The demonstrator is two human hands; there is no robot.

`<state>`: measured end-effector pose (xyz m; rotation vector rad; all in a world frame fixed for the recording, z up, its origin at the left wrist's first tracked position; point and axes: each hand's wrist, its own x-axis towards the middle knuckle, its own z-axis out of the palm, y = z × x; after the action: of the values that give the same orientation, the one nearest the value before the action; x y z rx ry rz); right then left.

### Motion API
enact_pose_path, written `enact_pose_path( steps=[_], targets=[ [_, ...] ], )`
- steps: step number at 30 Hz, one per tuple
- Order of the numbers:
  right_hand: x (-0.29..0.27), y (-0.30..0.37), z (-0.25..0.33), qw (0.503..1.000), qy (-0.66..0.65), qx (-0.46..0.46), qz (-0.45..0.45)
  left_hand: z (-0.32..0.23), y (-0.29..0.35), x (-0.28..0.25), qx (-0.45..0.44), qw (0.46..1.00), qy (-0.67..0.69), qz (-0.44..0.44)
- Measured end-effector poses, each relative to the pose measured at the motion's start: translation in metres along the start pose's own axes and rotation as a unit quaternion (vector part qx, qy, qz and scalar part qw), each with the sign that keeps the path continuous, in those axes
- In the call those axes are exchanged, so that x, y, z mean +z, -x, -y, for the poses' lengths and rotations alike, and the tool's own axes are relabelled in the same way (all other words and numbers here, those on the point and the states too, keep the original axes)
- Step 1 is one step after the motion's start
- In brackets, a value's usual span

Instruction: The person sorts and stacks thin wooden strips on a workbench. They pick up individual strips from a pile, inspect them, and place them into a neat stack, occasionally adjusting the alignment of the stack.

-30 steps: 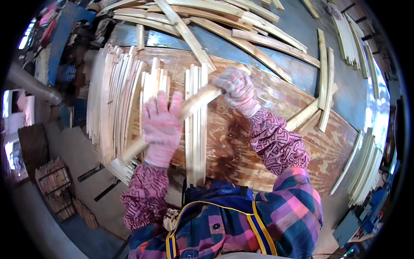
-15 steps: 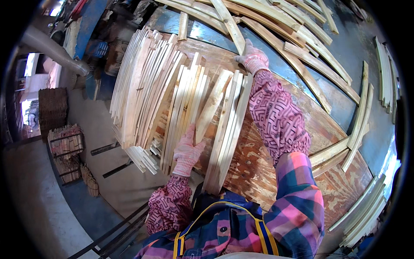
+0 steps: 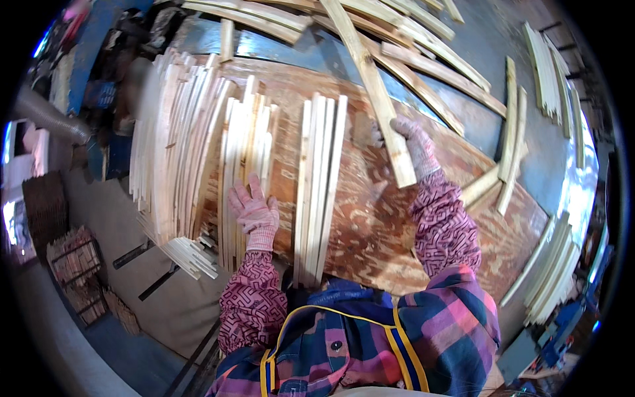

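- The bundle of narrow wooden strips (image 3: pixel 248 145) could fan apart if the left hand (image 3: pixel 254 208), open with fingers extended, pushes unevenly; I cannot tell how firmly it rests.
- The row of strips (image 3: pixel 311 185) between the hands could scatter if the board (image 3: pixel 376 106) swings leftward.
- The board could tip or snag on the lumber pile (image 3: pixel 436 73), as the right hand (image 3: pixel 415 142) grips it near one end.
- The bundle lies under the left hand; the board slants up-left from the right hand, above the table (image 3: pixel 370 245).
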<state>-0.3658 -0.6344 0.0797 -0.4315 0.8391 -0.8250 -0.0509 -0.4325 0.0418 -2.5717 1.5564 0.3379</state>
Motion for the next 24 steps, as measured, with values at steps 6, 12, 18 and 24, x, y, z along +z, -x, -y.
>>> enact_pose_path(
  steps=[6, 12, 18, 24],
  targets=[
    [-0.045, 0.09, -0.072, 0.998, -0.055, 0.012, -0.039, -0.074, 0.05, -0.009, 0.079, 0.981, 0.101, 0.145],
    [-0.045, 0.138, -0.101, 0.993, 0.048, 0.022, -0.102, -0.107, 0.05, -0.002, 0.057, 0.976, 0.053, 0.202],
    [-0.038, 0.174, -0.096, 0.762, 0.63, -0.096, -0.118, -0.105, 0.029, -0.048, 0.332, 0.917, -0.071, -0.21],
    [-0.089, 0.136, -0.058, 0.427, 0.8, -0.281, -0.315, -0.117, 0.013, -0.153, 0.319, 0.921, -0.2, 0.097]
  ],
)
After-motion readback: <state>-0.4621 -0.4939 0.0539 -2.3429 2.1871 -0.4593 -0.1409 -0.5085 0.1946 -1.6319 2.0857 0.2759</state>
